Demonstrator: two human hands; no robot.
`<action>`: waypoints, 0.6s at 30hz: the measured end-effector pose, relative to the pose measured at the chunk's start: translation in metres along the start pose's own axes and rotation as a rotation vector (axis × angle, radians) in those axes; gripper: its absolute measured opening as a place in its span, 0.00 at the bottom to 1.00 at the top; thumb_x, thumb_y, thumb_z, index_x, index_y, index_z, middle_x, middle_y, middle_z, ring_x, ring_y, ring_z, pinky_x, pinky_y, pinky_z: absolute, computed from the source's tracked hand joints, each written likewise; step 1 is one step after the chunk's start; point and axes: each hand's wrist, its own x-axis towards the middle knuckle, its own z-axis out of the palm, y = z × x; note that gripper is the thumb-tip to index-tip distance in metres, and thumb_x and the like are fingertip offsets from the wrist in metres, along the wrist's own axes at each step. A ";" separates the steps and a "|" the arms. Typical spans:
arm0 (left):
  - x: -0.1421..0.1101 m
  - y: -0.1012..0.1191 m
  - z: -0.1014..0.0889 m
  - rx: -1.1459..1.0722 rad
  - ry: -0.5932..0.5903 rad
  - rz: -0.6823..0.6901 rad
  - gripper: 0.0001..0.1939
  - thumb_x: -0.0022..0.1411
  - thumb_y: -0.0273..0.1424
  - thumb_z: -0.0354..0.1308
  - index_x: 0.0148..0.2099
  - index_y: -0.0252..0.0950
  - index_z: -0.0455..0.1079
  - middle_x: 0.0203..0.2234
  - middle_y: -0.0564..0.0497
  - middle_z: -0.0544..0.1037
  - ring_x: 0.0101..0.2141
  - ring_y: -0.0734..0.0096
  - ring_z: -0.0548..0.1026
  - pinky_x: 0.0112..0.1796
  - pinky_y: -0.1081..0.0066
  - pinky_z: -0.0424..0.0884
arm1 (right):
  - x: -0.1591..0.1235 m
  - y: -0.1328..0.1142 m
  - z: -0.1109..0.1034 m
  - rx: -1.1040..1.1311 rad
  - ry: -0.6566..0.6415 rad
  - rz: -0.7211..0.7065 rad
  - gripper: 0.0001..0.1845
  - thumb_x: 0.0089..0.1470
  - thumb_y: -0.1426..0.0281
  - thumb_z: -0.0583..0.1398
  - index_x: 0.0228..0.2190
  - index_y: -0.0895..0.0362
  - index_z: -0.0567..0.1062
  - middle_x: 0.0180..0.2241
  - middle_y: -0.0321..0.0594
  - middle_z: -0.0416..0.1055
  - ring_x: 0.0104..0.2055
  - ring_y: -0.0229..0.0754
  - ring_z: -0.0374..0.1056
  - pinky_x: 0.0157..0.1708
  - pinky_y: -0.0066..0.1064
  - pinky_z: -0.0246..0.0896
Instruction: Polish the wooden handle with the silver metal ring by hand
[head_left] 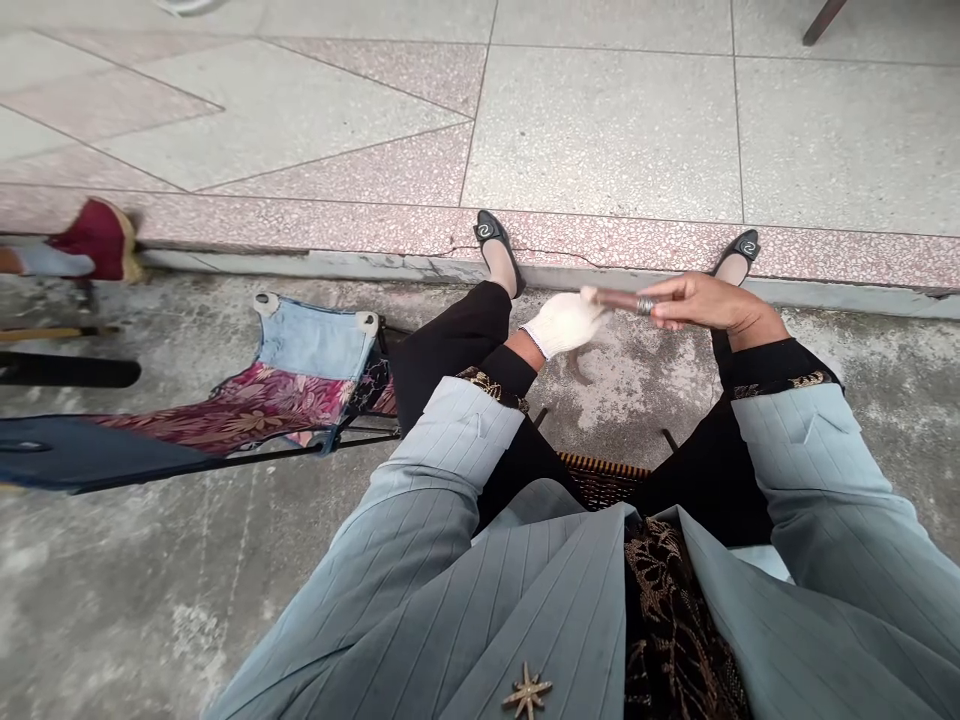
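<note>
The right hand (697,302) is bare, and its fingers are closed on one end of a short brown stick (621,300), near a band of silvery wire (644,306). The left hand (566,323) wears a white glove with a dark edge at the wrist. It is at the other end of the stick, with the fingers bent, but the picture is blurred there and I cannot tell if it grips the stick or only touches it. The stick lies almost level between the two hands, in front of the body and above the grey ground (637,375). Just under the glove there is a faint curved shape (579,368), too blurred to name. The person's two black shoes (504,262) stand apart at the edge of a tiled step (607,130), one on each side of the hands. Nearer to the body, between the black trousers (457,345), the woven edge of a seat (604,478) can be seen. On the left is a folding chair (247,395) with red flowered cloth and blue cloth. Farther left are a black long object (71,372), a yellow stick (45,334) and the red shoe (94,240) of another person. At the upper right, a dark thin leg (823,22) stands on the tiles.
</note>
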 end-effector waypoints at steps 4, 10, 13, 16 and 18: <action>0.004 0.012 0.011 0.033 -0.068 0.037 0.20 0.72 0.39 0.41 0.53 0.36 0.69 0.35 0.46 0.80 0.35 0.62 0.78 0.33 0.69 0.65 | 0.014 0.006 0.012 0.114 0.305 -0.023 0.27 0.54 0.53 0.63 0.48 0.60 0.77 0.24 0.35 0.68 0.23 0.33 0.59 0.24 0.27 0.54; 0.000 0.021 0.021 0.124 -0.101 0.097 0.19 0.72 0.37 0.42 0.52 0.35 0.70 0.33 0.43 0.80 0.34 0.60 0.79 0.33 0.68 0.65 | 0.031 0.016 0.019 -0.598 0.426 0.209 0.21 0.59 0.60 0.58 0.48 0.57 0.79 0.35 0.45 0.76 0.33 0.43 0.68 0.31 0.32 0.57; -0.003 0.018 0.020 0.149 -0.091 0.141 0.18 0.72 0.36 0.43 0.51 0.35 0.71 0.33 0.42 0.80 0.33 0.61 0.79 0.34 0.68 0.65 | 0.033 0.019 0.023 -0.878 0.207 0.317 0.18 0.57 0.63 0.59 0.46 0.56 0.81 0.40 0.49 0.78 0.36 0.47 0.69 0.32 0.33 0.57; -0.004 0.013 0.019 0.144 -0.071 0.221 0.18 0.71 0.37 0.44 0.49 0.36 0.72 0.32 0.44 0.80 0.30 0.63 0.78 0.32 0.68 0.66 | 0.032 0.019 0.027 -0.788 -0.209 0.308 0.15 0.55 0.65 0.62 0.42 0.55 0.83 0.35 0.44 0.79 0.32 0.44 0.69 0.31 0.31 0.57; -0.003 0.011 0.019 0.149 -0.056 0.250 0.18 0.71 0.38 0.44 0.48 0.37 0.73 0.31 0.45 0.80 0.29 0.65 0.78 0.31 0.70 0.67 | 0.028 0.016 0.026 -0.589 -0.427 0.248 0.17 0.53 0.62 0.63 0.43 0.55 0.82 0.32 0.41 0.78 0.31 0.41 0.69 0.31 0.30 0.58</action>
